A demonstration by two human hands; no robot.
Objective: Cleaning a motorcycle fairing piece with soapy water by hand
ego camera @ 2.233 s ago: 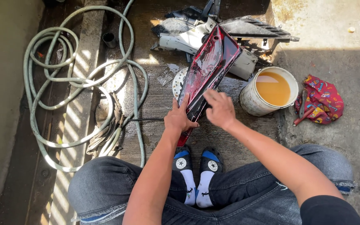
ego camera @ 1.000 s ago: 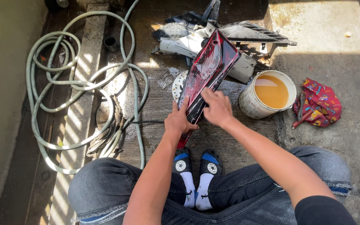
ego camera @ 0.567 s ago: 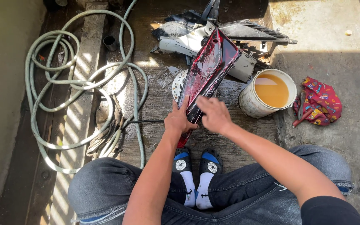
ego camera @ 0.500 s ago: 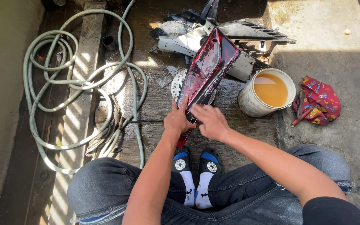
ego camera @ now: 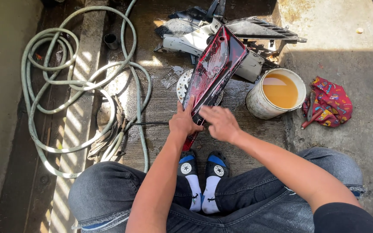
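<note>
Left hand (ego camera: 184,123) grips wet red panel (ego camera: 212,71) upright; right hand (ego camera: 221,123), fingers spread, rubs lower edge beside bucket (ego camera: 255,101).

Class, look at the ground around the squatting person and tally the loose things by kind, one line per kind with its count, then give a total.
Red glossy panel, held by left hand, right hand beside it: 1
Grey and black panels: cannot separate, counted as 1 heap
Bucket of orange-brown liquid: 1
Coiled hose: 1
Patterned red cloth: 1
Small dark cup: 1
Total: 6
</note>
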